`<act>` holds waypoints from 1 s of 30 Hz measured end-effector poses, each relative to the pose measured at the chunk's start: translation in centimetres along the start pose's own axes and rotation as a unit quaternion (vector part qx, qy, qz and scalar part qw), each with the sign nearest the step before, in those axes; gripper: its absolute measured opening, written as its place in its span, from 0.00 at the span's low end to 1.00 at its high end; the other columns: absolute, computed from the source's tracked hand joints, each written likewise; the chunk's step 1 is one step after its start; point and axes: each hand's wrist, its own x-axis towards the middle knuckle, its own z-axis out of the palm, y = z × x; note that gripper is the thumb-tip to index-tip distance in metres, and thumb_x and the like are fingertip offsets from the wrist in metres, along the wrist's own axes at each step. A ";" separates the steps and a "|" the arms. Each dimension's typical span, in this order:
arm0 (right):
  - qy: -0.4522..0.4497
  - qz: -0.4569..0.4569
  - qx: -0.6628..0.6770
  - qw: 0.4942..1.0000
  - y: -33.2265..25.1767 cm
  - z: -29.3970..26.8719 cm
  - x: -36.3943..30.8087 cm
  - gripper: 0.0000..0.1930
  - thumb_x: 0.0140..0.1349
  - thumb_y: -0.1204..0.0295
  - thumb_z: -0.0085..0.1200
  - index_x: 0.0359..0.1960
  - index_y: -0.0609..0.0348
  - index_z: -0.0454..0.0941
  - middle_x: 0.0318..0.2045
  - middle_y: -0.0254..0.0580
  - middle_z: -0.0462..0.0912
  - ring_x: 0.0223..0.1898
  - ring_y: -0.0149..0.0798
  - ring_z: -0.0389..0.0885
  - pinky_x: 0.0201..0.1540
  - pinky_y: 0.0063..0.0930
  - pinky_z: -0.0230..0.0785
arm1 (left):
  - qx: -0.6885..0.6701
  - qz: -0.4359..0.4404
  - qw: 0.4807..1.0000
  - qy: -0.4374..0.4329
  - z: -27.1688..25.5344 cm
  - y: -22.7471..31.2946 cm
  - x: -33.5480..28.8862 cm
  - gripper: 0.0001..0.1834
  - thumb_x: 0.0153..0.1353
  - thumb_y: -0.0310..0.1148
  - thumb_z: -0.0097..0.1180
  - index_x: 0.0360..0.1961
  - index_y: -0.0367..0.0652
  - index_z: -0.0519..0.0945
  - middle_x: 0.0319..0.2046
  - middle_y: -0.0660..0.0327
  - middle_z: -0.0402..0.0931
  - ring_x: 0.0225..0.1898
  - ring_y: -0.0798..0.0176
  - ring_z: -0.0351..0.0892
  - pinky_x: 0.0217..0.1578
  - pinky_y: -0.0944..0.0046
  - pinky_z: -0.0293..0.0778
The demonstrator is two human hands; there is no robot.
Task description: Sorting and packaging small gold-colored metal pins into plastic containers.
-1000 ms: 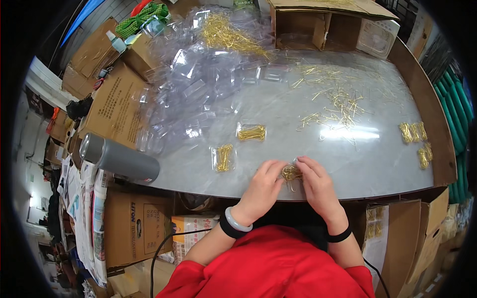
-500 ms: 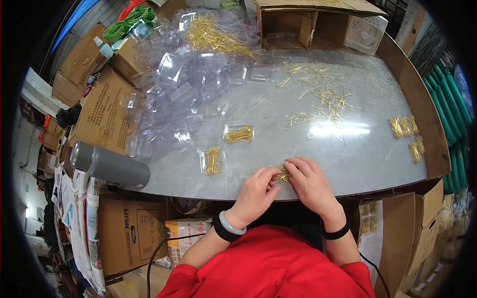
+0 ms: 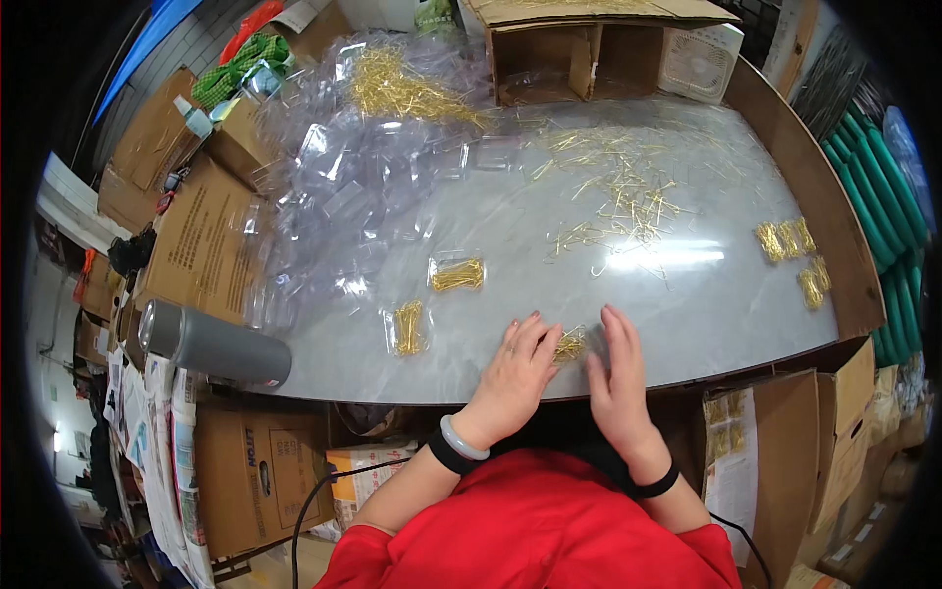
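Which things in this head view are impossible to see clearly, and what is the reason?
- Gold pins between the left hand and right hand: the fingers mostly cover them, so the grip is unclear.
- Whether these pins sit in a clear case: too small to tell.
- Clear cases: heaped and glaring, uncountable.
- Boxes: cut off by the top edge.

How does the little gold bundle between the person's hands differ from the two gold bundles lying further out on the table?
The bundle between the hands is pressed between the left hand and right hand at the table's near edge; the two packed bundles lie untouched, apart from both hands. Each packed one sits in a clear case; whether the handled one does is unclear. All are thin gold pins.
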 end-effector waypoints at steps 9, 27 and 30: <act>-0.049 0.008 0.030 0.998 -0.9 0.9 1.0 0.39 0.58 0.77 0.56 0.72 0.69 0.54 0.72 0.66 0.56 0.73 0.64 0.58 0.74 0.48 0.53 | -0.044 -0.011 0.998 0.033 0.1 0.1 -0.3 0.32 0.62 0.21 0.57 0.68 0.32 0.64 0.65 0.39 0.63 0.68 0.33 0.62 0.72 0.41 0.59; -0.171 0.035 -0.112 0.978 -0.2 -1.4 3.9 0.17 0.59 0.82 0.55 0.51 0.60 0.82 0.51 0.49 0.83 0.59 0.54 0.77 0.63 0.44 0.66 | -0.029 0.021 0.998 0.053 0.0 0.0 -0.5 0.29 0.64 0.23 0.59 0.66 0.33 0.67 0.60 0.43 0.69 0.66 0.39 0.67 0.70 0.41 0.63; -0.012 0.075 0.087 0.993 0.0 -0.6 2.5 0.18 0.63 0.83 0.53 0.55 0.63 0.78 0.54 0.53 0.81 0.57 0.55 0.78 0.61 0.40 0.69 | -0.030 0.022 0.998 0.055 0.3 -0.1 -0.6 0.28 0.64 0.23 0.58 0.65 0.33 0.67 0.60 0.43 0.69 0.66 0.39 0.67 0.69 0.41 0.63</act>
